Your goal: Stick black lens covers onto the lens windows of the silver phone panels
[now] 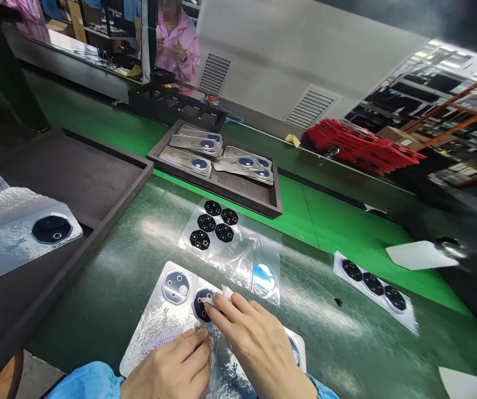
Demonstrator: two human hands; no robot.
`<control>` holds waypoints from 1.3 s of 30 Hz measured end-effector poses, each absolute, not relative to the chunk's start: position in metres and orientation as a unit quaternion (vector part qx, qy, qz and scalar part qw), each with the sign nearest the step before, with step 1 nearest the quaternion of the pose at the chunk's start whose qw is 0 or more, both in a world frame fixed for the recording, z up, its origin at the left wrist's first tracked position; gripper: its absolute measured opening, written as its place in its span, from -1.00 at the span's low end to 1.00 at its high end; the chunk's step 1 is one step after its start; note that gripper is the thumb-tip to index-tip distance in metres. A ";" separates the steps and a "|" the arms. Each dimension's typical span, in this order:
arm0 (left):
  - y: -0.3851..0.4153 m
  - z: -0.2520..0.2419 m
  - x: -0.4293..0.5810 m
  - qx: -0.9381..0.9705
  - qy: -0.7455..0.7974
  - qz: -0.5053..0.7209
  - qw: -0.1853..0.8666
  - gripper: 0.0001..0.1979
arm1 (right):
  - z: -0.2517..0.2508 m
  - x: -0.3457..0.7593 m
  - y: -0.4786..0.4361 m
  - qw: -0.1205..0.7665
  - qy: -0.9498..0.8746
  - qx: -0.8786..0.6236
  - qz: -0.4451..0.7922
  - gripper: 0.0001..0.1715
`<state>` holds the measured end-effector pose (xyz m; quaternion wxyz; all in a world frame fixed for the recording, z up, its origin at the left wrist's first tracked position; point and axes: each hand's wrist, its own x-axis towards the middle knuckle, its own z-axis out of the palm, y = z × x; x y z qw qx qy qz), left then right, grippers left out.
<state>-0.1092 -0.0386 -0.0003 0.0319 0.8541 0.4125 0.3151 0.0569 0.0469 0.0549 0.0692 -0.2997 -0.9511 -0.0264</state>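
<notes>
Several silvery phone back covers lie side by side on the green table before me. The left cover (149,332) has an eight-sided camera plate (174,288) with a pale look. On the middle cover (192,285) the camera plate (199,311) is dark. My right hand (259,341) pinches a white wipe (227,291) and presses it on this dark plate. My left hand (176,363) has its fingers curled together and rests on the middle cover, holding it down. A third cover (302,350) shows partly beyond my right wrist.
A clear film sheet (238,260) with black camera stickers (206,223) lies ahead; a white strip (409,321) bears three more. A tray (278,205) of covers stands behind. Left, covers (5,238) overlie a large dark tray (92,160). A person in pink (184,47) is beyond.
</notes>
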 end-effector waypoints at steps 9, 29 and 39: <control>-0.038 -0.001 -0.109 0.851 0.416 0.320 0.030 -0.76 | 0.050 0.059 0.045 0.097 -0.938 -0.333 -0.011 -0.69; -0.046 0.039 -0.167 0.884 0.420 0.202 0.009 -0.67 | 0.055 0.059 0.042 0.173 -0.868 -0.451 0.111 -0.65; -0.036 0.037 -0.158 0.891 0.395 0.223 0.004 -0.70 | 0.047 0.062 0.036 0.151 -0.874 -0.449 0.103 -0.58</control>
